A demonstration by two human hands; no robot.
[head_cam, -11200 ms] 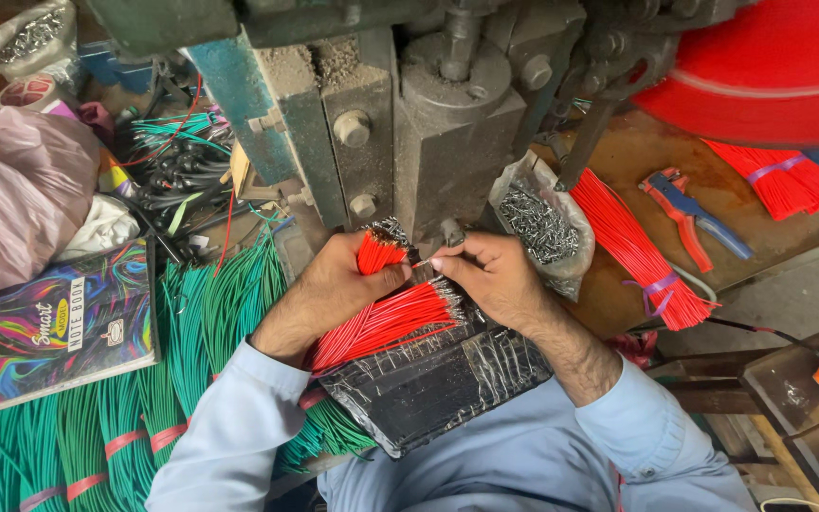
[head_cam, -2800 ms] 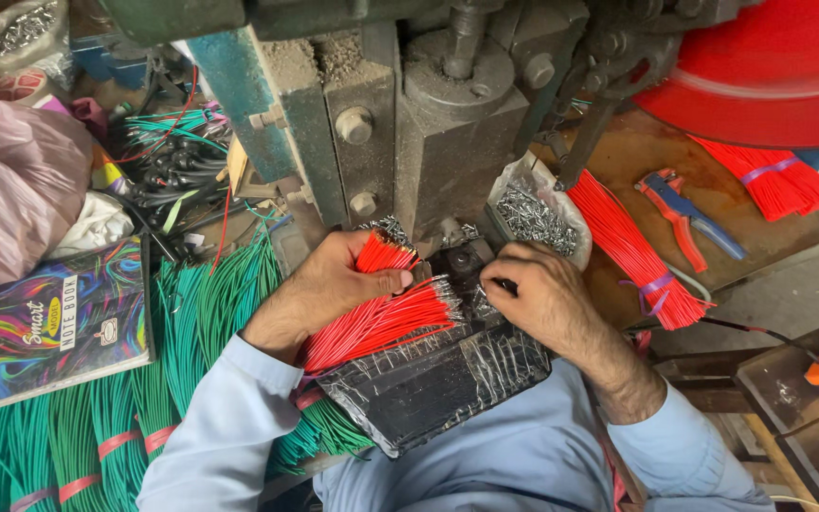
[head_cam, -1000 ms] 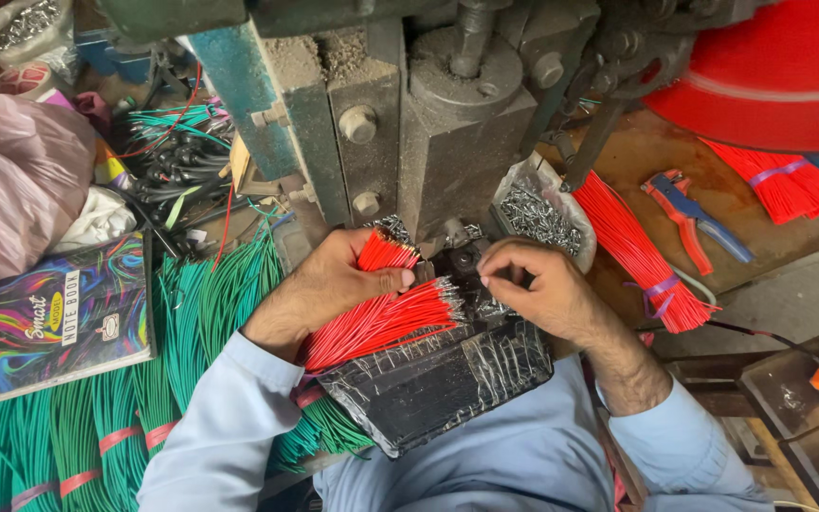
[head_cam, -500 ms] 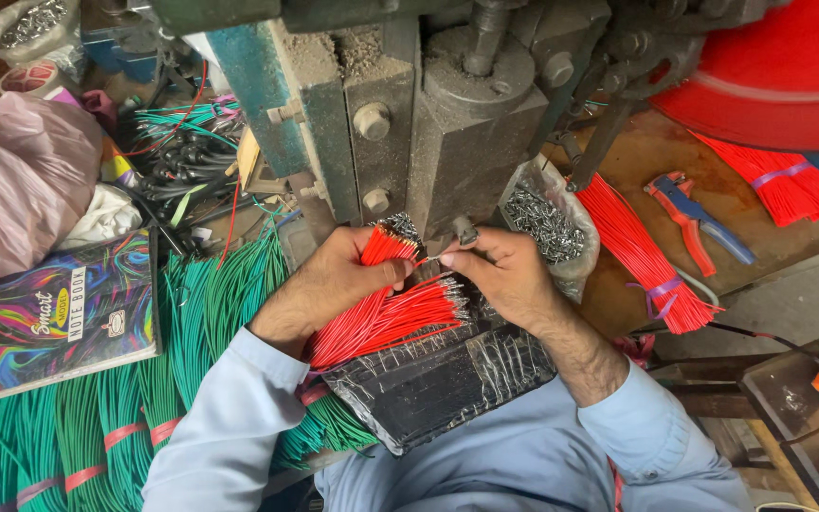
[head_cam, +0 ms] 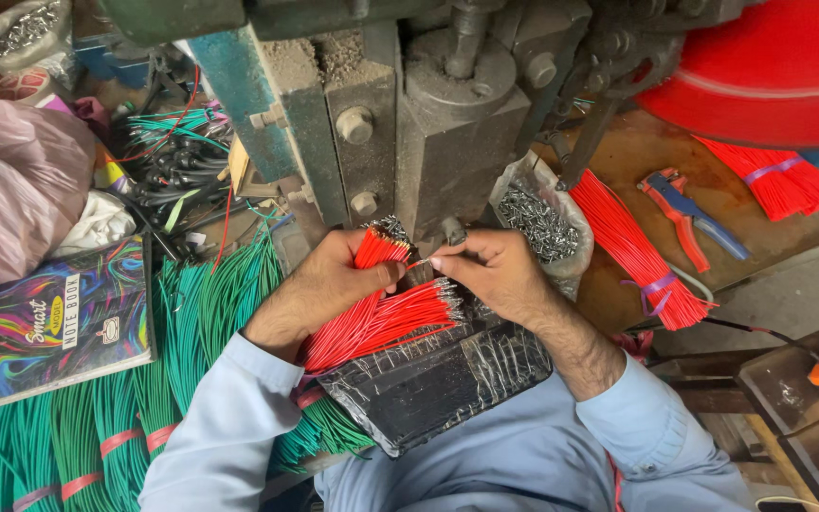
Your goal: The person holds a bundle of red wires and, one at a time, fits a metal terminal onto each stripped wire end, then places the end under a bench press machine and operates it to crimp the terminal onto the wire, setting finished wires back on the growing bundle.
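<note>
Left hand (head_cam: pixel 329 284) clutching red wire bundle (head_cam: pixel 376 318), right hand (head_cam: pixel 495 275) pinching one wire end beside it, grey press (head_cam: pixel 447 142) just ahead, bag of metal terminals (head_cam: pixel 537 223) right.

A bunch of red wires (head_cam: pixel 372 318) is gripped by the left hand (head_cam: pixel 334 284), with the wire ends fanned out over a black block wrapped in tape (head_cam: pixel 438 379). One single red wire is pinched between the fingertips of the right hand (head_cam: pixel 495 275), just in front of a heavy grey metal press (head_cam: pixel 447 123). A clear bag of small metal pieces (head_cam: pixel 537 218) is seen beside the right hand. More red wire bundles (head_cam: pixel 632 251) are laid on the brown desk (head_cam: pixel 656 152), near a red and blue hand tool (head_cam: pixel 689 213). Green wires (head_cam: pixel 191 322) and a colourful notebook (head_cam: pixel 45 332) are placed at the left.
</note>
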